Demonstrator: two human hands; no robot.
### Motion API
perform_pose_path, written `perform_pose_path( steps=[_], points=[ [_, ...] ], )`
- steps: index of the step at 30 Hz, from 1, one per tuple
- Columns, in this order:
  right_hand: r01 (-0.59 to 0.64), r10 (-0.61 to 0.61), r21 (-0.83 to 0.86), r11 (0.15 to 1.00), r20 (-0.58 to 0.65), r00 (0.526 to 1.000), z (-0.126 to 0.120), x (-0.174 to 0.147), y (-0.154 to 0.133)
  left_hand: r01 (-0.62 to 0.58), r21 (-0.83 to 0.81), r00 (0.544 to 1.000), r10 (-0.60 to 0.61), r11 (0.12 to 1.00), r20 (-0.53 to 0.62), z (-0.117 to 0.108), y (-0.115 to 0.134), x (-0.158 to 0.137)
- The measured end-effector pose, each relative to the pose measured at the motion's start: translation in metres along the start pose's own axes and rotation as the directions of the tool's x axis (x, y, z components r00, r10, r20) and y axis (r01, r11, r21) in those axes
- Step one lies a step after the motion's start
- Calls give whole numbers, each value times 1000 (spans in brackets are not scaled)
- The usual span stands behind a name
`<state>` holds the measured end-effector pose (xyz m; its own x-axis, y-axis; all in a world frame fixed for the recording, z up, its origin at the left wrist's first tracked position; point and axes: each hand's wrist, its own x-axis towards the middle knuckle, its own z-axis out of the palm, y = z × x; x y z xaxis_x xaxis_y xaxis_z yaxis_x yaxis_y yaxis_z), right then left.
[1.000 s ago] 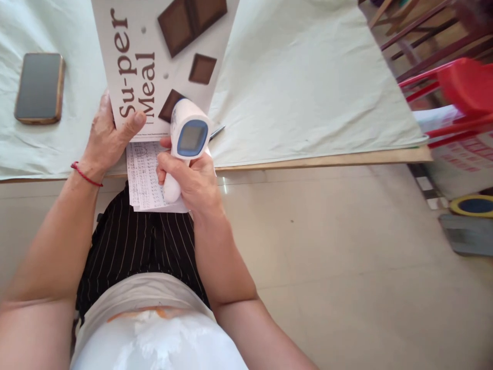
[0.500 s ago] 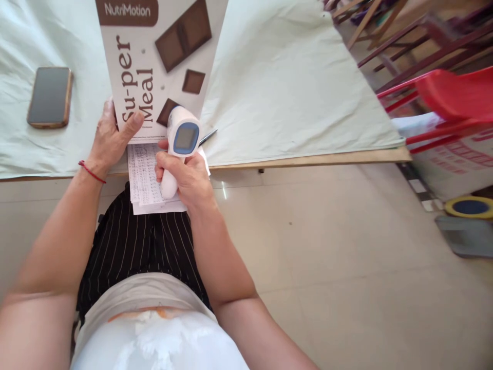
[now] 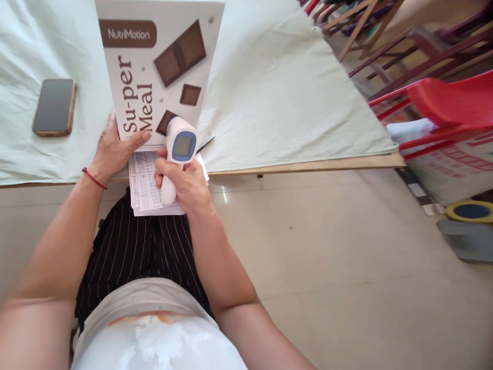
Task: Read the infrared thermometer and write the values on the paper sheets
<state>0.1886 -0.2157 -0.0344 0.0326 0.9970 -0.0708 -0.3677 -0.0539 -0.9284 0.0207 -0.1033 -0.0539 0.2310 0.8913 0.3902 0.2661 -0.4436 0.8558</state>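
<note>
My left hand (image 3: 117, 145) grips the lower left corner of a white and brown "Su-per Meal" box (image 3: 148, 61), thumb across its front and the other fingers behind. The box is tilted up above the cloth. My right hand (image 3: 187, 182) is wrapped round the handle of a white infrared thermometer (image 3: 181, 136); its blue-rimmed screen faces me and looks blank. The thermometer's head overlaps the box's lower right corner. Beneath both hands, handwritten paper sheets (image 3: 144, 190) stick out over the table edge. A pen (image 3: 205, 144) lies just right of the thermometer.
A phone (image 3: 54, 108) lies on the pale green tablecloth (image 3: 269, 103) at left. The table's wooden edge (image 3: 308, 164) runs across the middle. To the right stand a red plastic chair (image 3: 450, 103) and dark wooden chairs (image 3: 419, 67). A yellow-rimmed round object (image 3: 470, 209) is on the floor.
The whole view has shifted, so the table, phone and box appear slightly lower. More of the box's top now shows. Both hands keep their hold.
</note>
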Motion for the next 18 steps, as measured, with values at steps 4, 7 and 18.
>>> perform_pose_path(
  steps=[4,7,18],
  points=[
    [-1,1,-1,1000,2,1000,0,0,0,-17,-4,1000,17,1000,-4,-1,1,-2],
    [-6,6,-18,1000,-1,1000,-1,0,-1,-20,1,1000,20,1000,0,-2,2,-2],
    [-153,148,92,984,55,987,3,-10,-18,-8,-83,1000,10,997,16,0,14,-2]
  ],
)
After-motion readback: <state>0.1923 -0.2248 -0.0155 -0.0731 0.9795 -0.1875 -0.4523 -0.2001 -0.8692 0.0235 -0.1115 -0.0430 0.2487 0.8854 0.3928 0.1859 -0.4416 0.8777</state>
